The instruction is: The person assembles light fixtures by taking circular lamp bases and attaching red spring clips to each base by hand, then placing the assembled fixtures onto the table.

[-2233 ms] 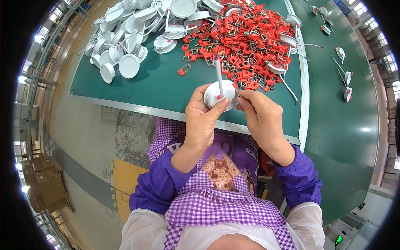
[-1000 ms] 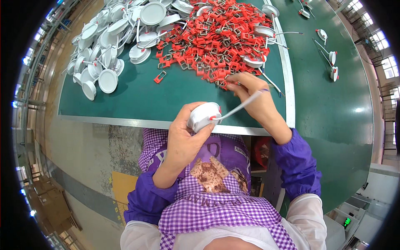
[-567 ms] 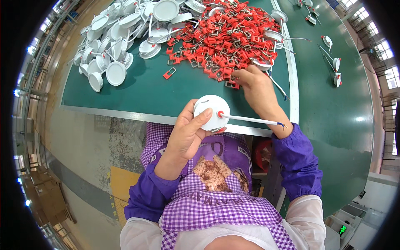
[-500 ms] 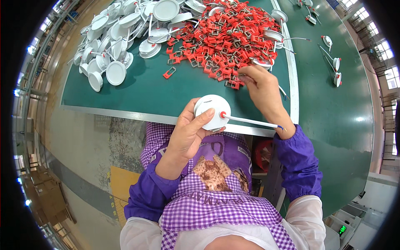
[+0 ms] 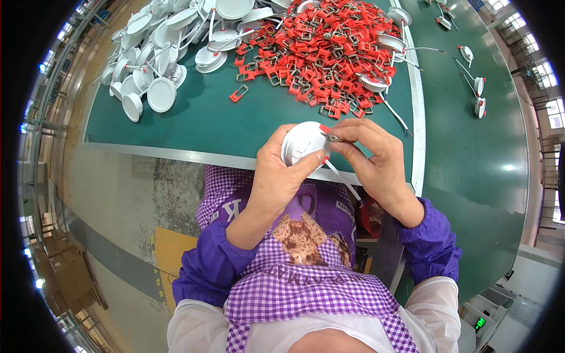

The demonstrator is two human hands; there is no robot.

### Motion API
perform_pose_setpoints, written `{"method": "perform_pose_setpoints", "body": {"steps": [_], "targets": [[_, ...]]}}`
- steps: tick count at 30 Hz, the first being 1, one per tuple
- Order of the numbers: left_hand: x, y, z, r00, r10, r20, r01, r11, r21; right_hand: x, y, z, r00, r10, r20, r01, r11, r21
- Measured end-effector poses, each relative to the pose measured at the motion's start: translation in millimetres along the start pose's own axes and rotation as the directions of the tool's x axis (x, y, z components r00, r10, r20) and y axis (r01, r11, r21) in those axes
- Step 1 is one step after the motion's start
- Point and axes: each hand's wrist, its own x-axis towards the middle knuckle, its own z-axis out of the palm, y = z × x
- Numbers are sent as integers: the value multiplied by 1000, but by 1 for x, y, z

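My left hand (image 5: 276,167) grips a round white downlight (image 5: 301,143) by its rim, thumb across its back, above the table's near edge. A white cable (image 5: 343,177) trails from the light down to the right. Between thumb and fingertips, my right hand (image 5: 374,156) pinches a red-tipped metal spring clip (image 5: 329,135) against the light's upper right rim. Whether the clip is seated there I cannot tell. Beyond my hands lies a big heap of the same red clips (image 5: 335,53), with one loose clip (image 5: 239,93) to its left.
White downlights with cables form a pile (image 5: 162,94) at the far left of the green table (image 5: 194,126). A few more lights (image 5: 375,82) lie along the heap's right side. Past a pale raised strip (image 5: 416,106), another green surface (image 5: 471,159) holds several lights (image 5: 479,86).
My right hand has come from the clip heap toward me, bringing a red clip to the light. My left hand has turned and tilted the light, so its cable now slants downward.
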Motion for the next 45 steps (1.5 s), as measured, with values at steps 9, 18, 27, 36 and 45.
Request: {"method": "perform_pose_setpoints", "body": {"steps": [9, 18, 27, 36, 45], "targets": [[-1, 1, 4, 989, 149, -23, -135, 941, 310, -10, -14, 5, 1000, -6, -10, 5, 989, -148], [-1, 5, -2, 984, 148, 101, -177, 897, 405, -12, -6, 6, 1000, 3, -3, -4, 985, -173], [-13, 7, 8, 942, 263, 211, -332, 830, 448, -18, -10, -15, 972, 221, 73, -231, 959, 167], [-24, 7, 12, 960, 156, 234, -263, 791, 553, -25, -1, -28, 823, 458, 337, -566, 711, 417], [70, 53, -116, 543, 838, 58, -248, 94, 964, -30, 44, -160, 778, 378, -501, -588, 719, -370]]}}
